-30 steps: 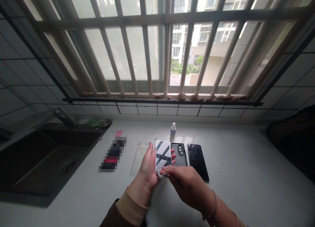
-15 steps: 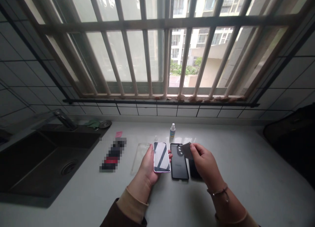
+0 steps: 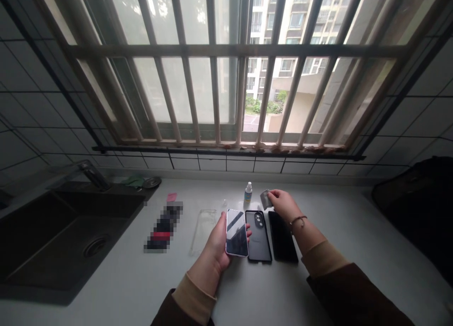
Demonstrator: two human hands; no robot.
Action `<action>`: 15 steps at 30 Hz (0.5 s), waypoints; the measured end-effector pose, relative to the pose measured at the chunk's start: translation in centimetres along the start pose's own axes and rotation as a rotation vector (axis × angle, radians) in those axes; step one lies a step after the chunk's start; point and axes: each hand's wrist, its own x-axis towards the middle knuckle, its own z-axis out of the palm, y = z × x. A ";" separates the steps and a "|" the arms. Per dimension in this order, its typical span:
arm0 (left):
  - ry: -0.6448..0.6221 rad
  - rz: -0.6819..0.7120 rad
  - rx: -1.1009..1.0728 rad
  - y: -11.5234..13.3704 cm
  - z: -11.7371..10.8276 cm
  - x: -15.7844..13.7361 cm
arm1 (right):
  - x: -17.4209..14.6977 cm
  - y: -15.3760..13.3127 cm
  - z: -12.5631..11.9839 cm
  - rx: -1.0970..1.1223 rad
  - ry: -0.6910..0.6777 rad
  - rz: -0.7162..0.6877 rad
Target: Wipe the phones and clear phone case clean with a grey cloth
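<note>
A smartphone (image 3: 237,233) with a pale purple edge lies screen up in my left hand (image 3: 218,243), fingers curled round both its sides. My right hand (image 3: 284,204) pinches a small grey cloth (image 3: 266,199) above the counter, just beyond a black phone (image 3: 283,236) lying flat. Between the held phone and that black one rests a black phone case (image 3: 258,236) with camera cutouts. To the left of my left hand is a clear phone case (image 3: 202,229), partly hidden by it. A small white spray bottle (image 3: 248,192) stands upright behind the black case.
On the left is a dark sink (image 3: 71,231) with a faucet (image 3: 94,174). A pink slip (image 3: 171,196) and a pixelated dark item (image 3: 164,227) lie on the white counter (image 3: 116,279). A black bag-like object (image 3: 417,208) sits at the right edge, and a barred window rises behind.
My right hand has moved away from me and slightly left with the cloth, uncovering the black phone. The phone in my left hand has shifted slightly right and nearer. The view has tilted a little.
</note>
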 end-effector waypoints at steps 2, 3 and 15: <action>0.013 0.009 -0.004 -0.1 -0.2 0.3 | 0.9 -0.3 0.8 0.039 -0.019 0.047; 0.018 0.018 -0.007 -0.1 -0.3 0.5 | 1.2 -0.3 1.2 0.061 -0.027 0.072; 0.095 0.116 0.068 -0.3 -1.0 1.4 | -1.8 -1.6 1.1 0.381 -0.114 0.219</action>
